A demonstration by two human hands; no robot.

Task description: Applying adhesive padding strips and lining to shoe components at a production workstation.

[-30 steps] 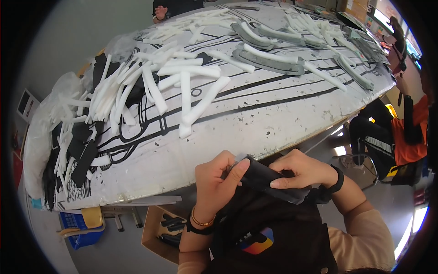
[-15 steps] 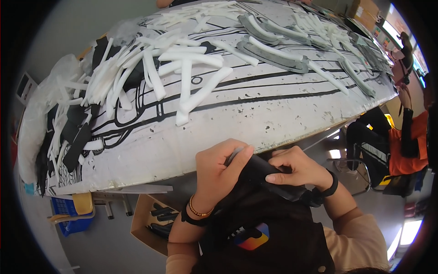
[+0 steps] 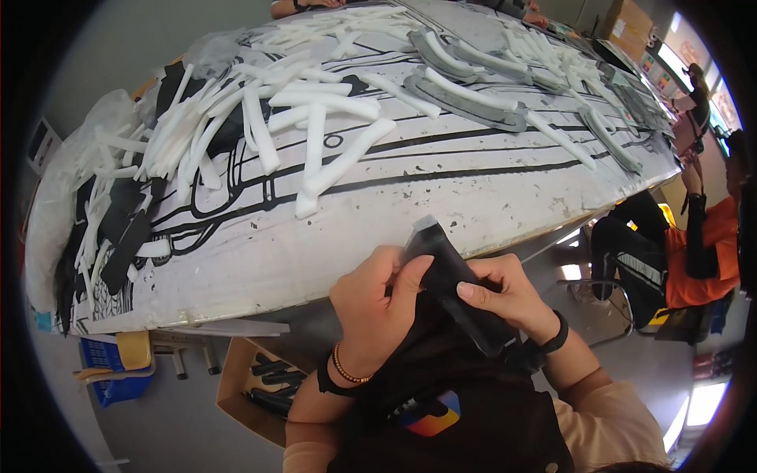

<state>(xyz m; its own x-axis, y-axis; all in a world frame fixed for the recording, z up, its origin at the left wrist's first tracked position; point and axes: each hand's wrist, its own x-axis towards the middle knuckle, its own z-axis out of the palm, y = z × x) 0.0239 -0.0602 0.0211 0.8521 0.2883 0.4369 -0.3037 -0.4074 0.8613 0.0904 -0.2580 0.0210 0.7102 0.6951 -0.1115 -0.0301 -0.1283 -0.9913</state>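
A long black leather-like strip with a greyish far end slants in front of my chest, at the near edge of the table. My left hand pinches its left edge between thumb and curled fingers. On the opposite edge, my right hand is closed with the thumb pressed on the strip's upper face. The near end hangs down by my right wrist. White foam strips lie in a heap beyond my hands, some over black pieces.
Grey curved pieces with white foam strips lie further back. A clear plastic bag is at the left. Below the table stand an open cardboard box of black pieces and a blue basket. A person in orange is at the right.
The strip has been turned and lifted, so its greyish end now points up past my left hand over the table edge. Both hands still grip it.
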